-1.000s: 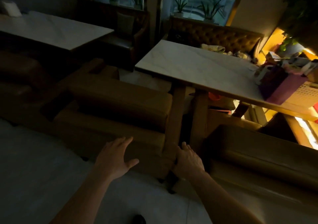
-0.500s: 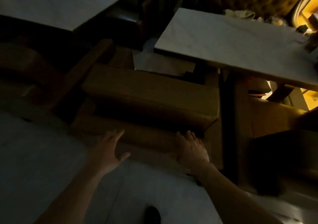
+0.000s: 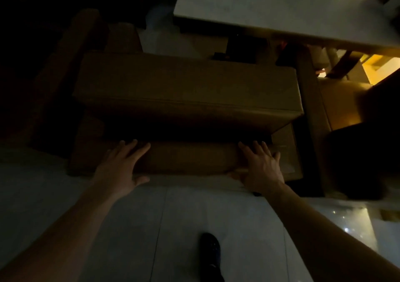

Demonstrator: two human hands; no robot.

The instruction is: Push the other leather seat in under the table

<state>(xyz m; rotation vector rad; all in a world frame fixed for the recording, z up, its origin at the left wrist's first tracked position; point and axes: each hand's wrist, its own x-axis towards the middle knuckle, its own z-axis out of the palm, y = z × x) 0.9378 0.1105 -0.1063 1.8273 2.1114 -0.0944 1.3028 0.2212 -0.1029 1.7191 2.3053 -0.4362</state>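
Brown upholstery covers the long low bench seat (image 3: 186, 158) that both hands are laid on, its padded backrest (image 3: 186, 82) rising just behind the seat cushion. The bench stands on the pale tiled floor (image 3: 151, 227), pushed in beside the white marble-topped table (image 3: 281, 4) whose edge hangs over the far side. The left hand (image 3: 121, 169) lies flat on the front left part of the seat cushion, fingers straight and spread, thumb pointing out over the front edge toward the floor; it grips nothing. The right hand (image 3: 262, 169) rests on the front right part of the same cushion, fingers likewise extended and slightly fanned, thumb lying along the front edge; it too curls round nothing. The two hands are well apart, with a bare stretch of cushion between them. A dark wooden frame post (image 3: 309, 130) runs along the right end of the bench, touching it. Below, between the forearms, a dark shoe (image 3: 211, 253) stands on the tiles. The scene is dim, with warm yellow light (image 3: 378, 67) showing at the far right under the table
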